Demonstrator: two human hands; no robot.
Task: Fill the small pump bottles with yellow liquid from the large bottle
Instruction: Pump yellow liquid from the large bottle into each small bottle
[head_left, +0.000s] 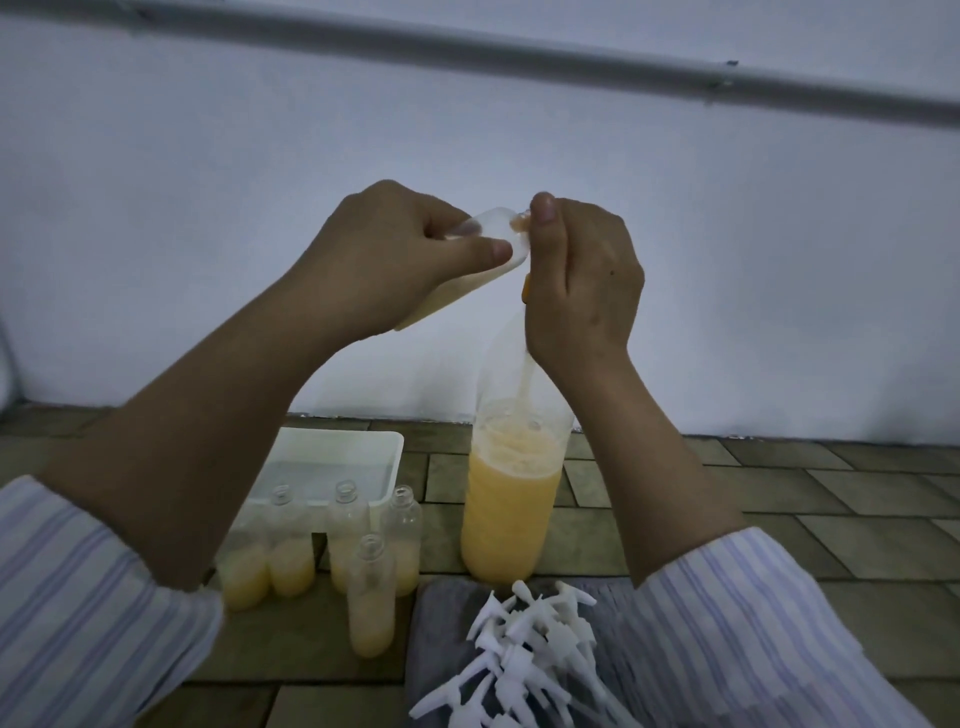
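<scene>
My left hand grips a small clear bottle tilted on its side, with yellow liquid in its lower part. Its mouth meets the top of the large bottle, whose neck my right hand grips. The large bottle stands on the tiled floor, about half full of yellow liquid, and a thin stream runs down inside it. Several small open bottles, each partly filled with yellow liquid, stand to its left.
A white tray sits behind the small bottles, near the wall. A pile of white pump heads lies on a grey cloth in front of the large bottle. A pipe runs along the wall above.
</scene>
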